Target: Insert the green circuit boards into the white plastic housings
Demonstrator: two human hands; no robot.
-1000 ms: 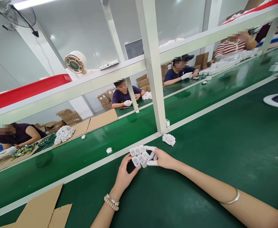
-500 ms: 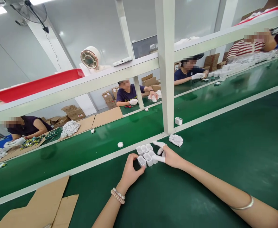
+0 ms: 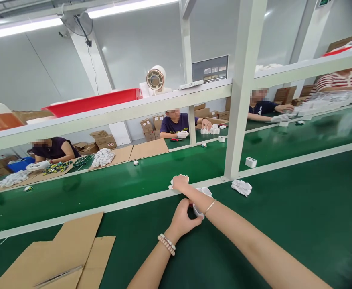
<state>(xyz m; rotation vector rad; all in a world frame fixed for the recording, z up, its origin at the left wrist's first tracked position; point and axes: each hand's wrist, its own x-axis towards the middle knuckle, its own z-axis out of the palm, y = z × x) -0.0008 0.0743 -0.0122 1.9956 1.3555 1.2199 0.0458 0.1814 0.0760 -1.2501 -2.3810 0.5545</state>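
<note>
On the dark blue shirt (image 3: 174, 127) of a co-worker there is a yellow print, but it is too small to read. The cartons (image 3: 147, 125) behind this person carry small labels, also too small to read.

The left hand (image 3: 182, 218) reaches forward over the counter (image 3: 284, 208), with the thumb nearer to the camera. Its thumb and fingers are bent around the near side of a group of white cases (image 3: 206, 191), which stand by the counter's far edge, and are partly hidden by the right forearm (image 3: 248, 237). The right hand (image 3: 181, 184) crosses in front of the left one, stretched leftward, palm down, above the pale rail (image 3: 128, 204) and the near edge of the green belt (image 3: 116, 182). White covers show at its fingertips; whether it holds something, I cannot tell.

A crumpled white glove (image 3: 241, 188) lies at the far edge, right of the cases. Cut cardboard (image 3: 64, 241) covers the near left corner, with a thin metal tool (image 3: 58, 276) upon it.
</note>
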